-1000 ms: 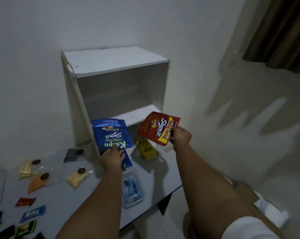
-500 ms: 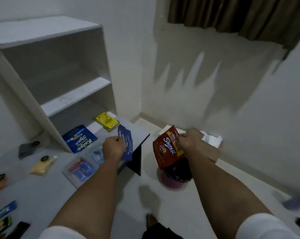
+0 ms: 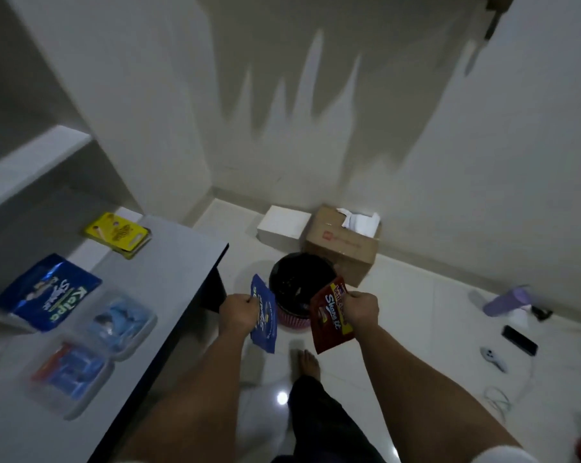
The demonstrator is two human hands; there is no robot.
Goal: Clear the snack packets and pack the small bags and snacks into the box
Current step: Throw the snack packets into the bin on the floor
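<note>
Bin (image 3: 299, 279) on floor right of table (image 3: 169, 282); 2 boxes (image 3: 341, 243) behind bin, against wall.

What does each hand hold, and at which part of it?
The left hand pinches a blue snack packet at its left edge. The right hand pinches a red snack packet at its upper right edge.
</note>
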